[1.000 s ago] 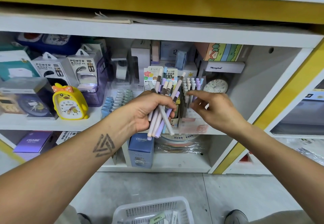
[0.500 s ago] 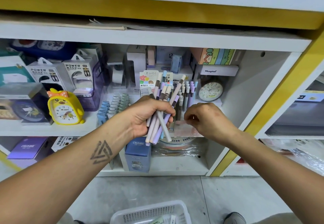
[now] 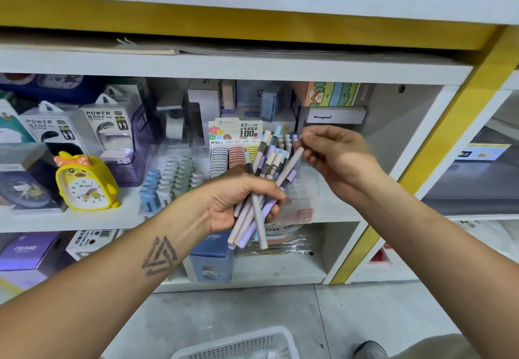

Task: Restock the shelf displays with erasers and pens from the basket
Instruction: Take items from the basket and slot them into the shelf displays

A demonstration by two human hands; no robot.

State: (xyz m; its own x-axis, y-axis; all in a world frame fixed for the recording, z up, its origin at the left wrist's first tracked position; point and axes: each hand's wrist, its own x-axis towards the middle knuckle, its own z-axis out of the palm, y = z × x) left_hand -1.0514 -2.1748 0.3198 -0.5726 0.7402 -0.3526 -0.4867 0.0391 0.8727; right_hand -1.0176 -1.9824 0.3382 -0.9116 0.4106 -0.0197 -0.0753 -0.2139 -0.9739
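My left hand (image 3: pixel 238 198) grips a bundle of pastel pens (image 3: pixel 259 190) in front of the middle shelf. My right hand (image 3: pixel 334 153) is raised just right of the bundle and pinches the top end of one beige pen (image 3: pixel 292 165) that sticks out of it. Behind the bundle stands a clear pen display (image 3: pixel 286 142) with several pens upright in it. Rows of small erasers (image 3: pixel 174 179) lie on the shelf to the left of the display. The white basket (image 3: pixel 238 344) sits on the floor at the bottom edge.
A yellow duck clock (image 3: pixel 87 184) and power bank boxes (image 3: pixel 109 128) fill the shelf's left side. A lead refill display (image 3: pixel 236 148) stands behind the pens. Boxes (image 3: pixel 210 257) sit on the lower shelf. A white and yellow upright (image 3: pixel 421 167) bounds the shelf on the right. A shoe (image 3: pixel 370 350) is by the basket.
My right hand has risen from the shelf front by the display's base to the top of the bundle and now pinches a pen. The left hand keeps hold of the bundle.
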